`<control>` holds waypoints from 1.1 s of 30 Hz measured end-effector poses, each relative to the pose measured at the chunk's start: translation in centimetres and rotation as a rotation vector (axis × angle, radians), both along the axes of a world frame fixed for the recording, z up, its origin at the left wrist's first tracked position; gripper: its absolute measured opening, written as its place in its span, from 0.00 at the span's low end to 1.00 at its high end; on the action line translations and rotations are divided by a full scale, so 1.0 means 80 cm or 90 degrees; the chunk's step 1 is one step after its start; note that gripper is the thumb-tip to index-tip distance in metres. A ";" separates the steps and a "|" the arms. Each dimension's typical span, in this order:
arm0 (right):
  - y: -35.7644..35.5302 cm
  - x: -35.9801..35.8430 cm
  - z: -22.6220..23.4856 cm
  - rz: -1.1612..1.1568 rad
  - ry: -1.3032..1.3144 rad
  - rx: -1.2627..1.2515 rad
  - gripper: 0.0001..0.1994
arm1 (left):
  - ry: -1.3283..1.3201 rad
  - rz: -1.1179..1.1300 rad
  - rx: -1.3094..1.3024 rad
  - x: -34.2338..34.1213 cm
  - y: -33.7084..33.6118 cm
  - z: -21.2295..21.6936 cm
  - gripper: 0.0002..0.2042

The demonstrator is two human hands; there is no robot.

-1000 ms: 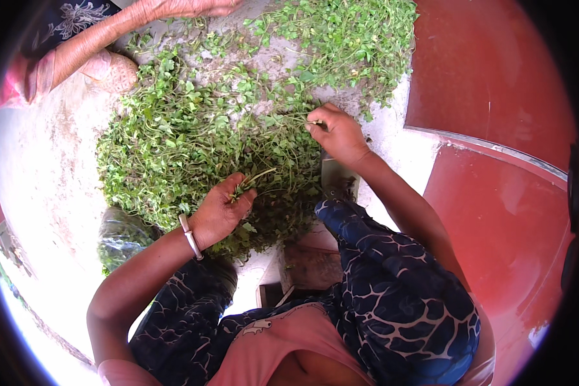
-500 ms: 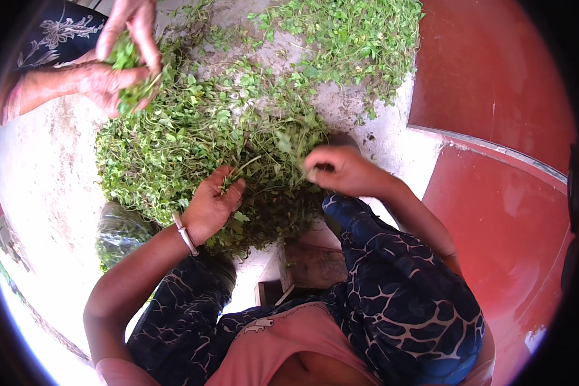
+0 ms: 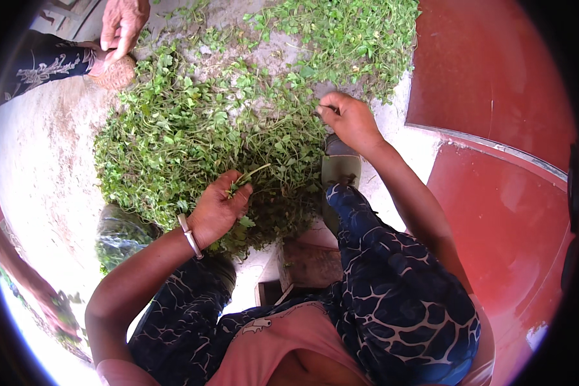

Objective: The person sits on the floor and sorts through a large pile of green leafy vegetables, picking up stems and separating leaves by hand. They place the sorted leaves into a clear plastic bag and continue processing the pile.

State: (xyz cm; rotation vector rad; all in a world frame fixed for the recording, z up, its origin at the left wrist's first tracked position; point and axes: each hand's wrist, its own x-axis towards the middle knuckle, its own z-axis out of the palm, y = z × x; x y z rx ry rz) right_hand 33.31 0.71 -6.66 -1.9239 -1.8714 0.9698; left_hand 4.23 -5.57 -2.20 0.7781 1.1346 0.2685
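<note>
The left hand (image 3: 217, 207) is held palm up over the heap of leafy greens (image 3: 193, 128), its grip closed on a green sprig (image 3: 249, 175) whose stem points up-right. The right hand (image 3: 349, 120) is extended further, its grip pinched on stems at the heap's edge. Another person's hand (image 3: 122, 22) is seen beyond.

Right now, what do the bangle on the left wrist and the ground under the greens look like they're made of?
The bangle looks like metal: thin, silvery, with a light sheen. The ground looks like bare concrete or cement: pale, matte, mottled grey. I cannot be sure of either.
</note>
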 end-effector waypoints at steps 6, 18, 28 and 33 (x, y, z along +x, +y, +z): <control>0.034 -0.049 0.006 0.069 -0.139 0.023 0.10 | 0.030 -0.027 0.022 0.009 0.005 0.005 0.12; 0.039 -0.018 0.085 -0.109 0.369 -0.191 0.09 | 0.045 -0.041 0.166 0.004 0.013 0.007 0.17; 0.030 -0.013 0.122 -0.163 0.519 -0.083 0.07 | -0.024 0.025 0.066 0.013 0.044 0.021 0.10; 0.017 -0.013 0.111 -0.187 0.677 -0.188 0.07 | -0.094 0.032 0.209 0.032 0.061 0.031 0.11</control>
